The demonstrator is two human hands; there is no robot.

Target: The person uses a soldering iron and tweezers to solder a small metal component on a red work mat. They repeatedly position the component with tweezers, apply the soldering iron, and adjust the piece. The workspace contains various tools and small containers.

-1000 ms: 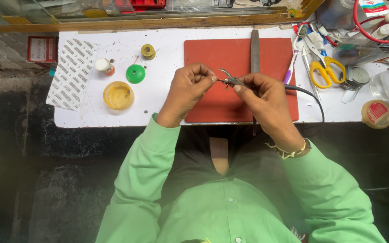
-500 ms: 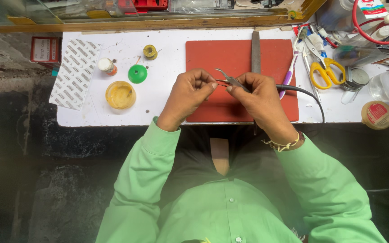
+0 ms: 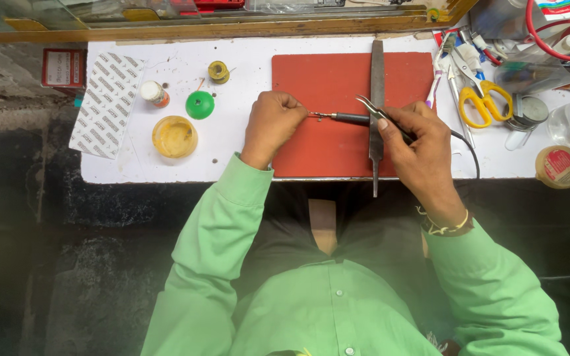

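— Head view, looking down: left hand curled tight over red mat, fingertips pinched on something too small to tell.
— And right hand?
— Closed around soldering iron, also gripping tweezers against the palm. Iron lying level, tip pointing left, touching the left fingertips. Cord trailing off behind the wrist.
— Anything under the right hand?
— Metal file, lying lengthwise across the mat, lower end past the edge of white tabletop, partly covered by the fingers.
— Left of the mat?
— Green dome, yellow tin, small solder reel, small white-capped bottle, patterned sheet at the edge.
— Right of it?
— Yellow-handled scissors, round jars, tangle of tools, well apart from both hands.
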